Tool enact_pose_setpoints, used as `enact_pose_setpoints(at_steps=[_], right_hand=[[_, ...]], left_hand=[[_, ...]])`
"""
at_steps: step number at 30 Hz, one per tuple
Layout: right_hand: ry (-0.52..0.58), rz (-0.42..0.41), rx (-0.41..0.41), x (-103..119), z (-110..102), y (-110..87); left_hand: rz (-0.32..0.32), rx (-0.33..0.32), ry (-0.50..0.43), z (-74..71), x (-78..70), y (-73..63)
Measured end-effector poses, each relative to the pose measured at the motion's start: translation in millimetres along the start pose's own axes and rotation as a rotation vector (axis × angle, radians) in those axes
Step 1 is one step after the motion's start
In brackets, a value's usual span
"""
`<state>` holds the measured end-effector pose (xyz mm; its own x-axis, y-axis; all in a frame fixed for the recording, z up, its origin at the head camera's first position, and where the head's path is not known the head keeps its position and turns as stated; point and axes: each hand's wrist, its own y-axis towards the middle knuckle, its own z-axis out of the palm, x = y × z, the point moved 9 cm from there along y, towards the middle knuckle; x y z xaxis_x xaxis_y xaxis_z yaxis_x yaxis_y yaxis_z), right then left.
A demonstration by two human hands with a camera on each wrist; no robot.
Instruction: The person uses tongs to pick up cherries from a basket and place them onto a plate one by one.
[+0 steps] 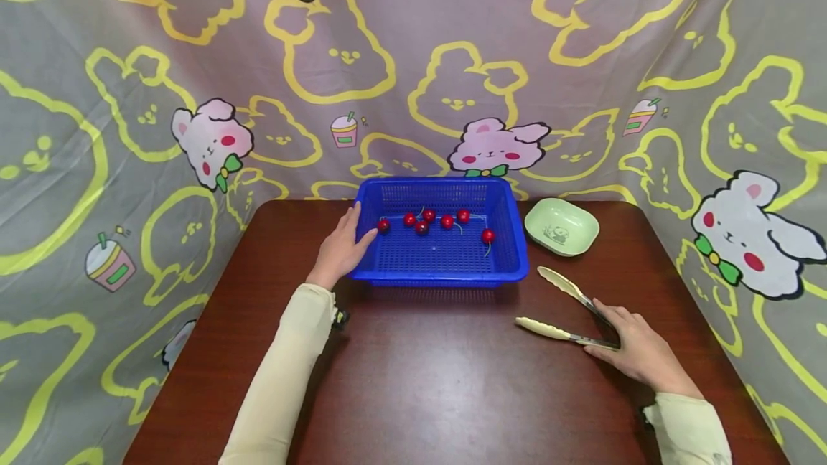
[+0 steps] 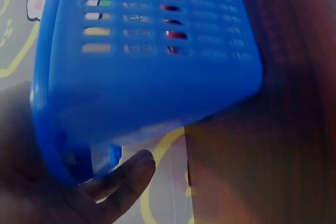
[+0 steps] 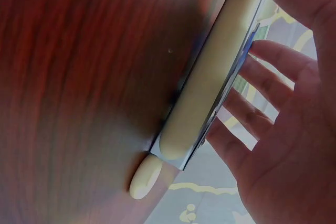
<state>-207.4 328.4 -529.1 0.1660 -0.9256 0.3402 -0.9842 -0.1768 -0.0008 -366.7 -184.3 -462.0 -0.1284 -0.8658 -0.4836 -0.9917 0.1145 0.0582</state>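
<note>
A blue plastic basket (image 1: 433,253) with slotted walls holds several red cherries (image 1: 447,222), some with green stems. My left hand (image 1: 339,248) grips the basket's left rim, thumb over the edge and fingers outside; the left wrist view shows those fingers (image 2: 134,174) below the rim. On the right, my right hand (image 1: 636,343) holds tongs (image 1: 549,327) with cream tips, their two arms spread apart and pointing left. In the right wrist view, the thumb is on one side of the tongs and the fingertips (image 3: 257,48) meet the other edge.
A pale green dish (image 1: 578,224) with a panda picture stands right of the basket, beyond the tongs. The brown wooden table (image 1: 413,379) lies beneath everything. A patterned cloth (image 1: 400,56) hangs behind the table and along both sides.
</note>
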Motion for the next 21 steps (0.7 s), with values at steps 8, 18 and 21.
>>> enact_pose_setpoints(at_steps=[8, 18, 21], right_hand=[[-0.008, -0.001, 0.012, 1.4, 2.3, 3.2], [-0.022, 0.009, 0.013, -1.4, 2.4, 3.0], [-0.020, 0.012, 0.016, -2.4, 2.7, 2.8]], left_hand=[[-0.118, -0.042, 0.147, 7.0, 1.7, 8.4], [-0.131, -0.061, 0.285, 9.2, -5.5, 8.9], [-0.135, -0.056, 0.290, 10.6, -5.8, 9.9]])
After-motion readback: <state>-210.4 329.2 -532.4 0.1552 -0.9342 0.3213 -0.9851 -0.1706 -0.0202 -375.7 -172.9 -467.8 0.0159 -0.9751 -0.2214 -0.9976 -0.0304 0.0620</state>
